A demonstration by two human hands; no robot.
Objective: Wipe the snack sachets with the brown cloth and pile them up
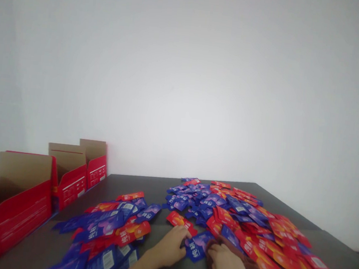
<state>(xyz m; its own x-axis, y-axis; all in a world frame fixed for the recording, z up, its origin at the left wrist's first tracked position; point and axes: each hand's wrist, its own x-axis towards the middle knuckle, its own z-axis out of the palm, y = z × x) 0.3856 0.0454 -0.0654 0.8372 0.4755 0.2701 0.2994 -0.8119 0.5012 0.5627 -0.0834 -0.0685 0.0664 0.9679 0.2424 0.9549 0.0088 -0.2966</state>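
Observation:
A blue-purple packet (198, 246) lies flat on the dark table between my two hands. My left hand (171, 245) is at its left edge, fingers bent, with a gap between thumb and forefinger. Just beyond those fingertips is a red-orange packet (180, 222). On the other side, my right hand (228, 266) is by the blue packet's right edge, its fingers curled downward and partly hidden; whether they grip anything does not show. Close to that hand lies another blue packet (232, 237), at the edge of a large mixed pile of packets (211, 200).
To the left lies a second mixed pile of red and blue packets (106, 225). Open red cardboard boxes (20, 216) line the left side of the table (148, 184). More red packets (282, 258) spread along the right. A white wall (187, 88) stands behind.

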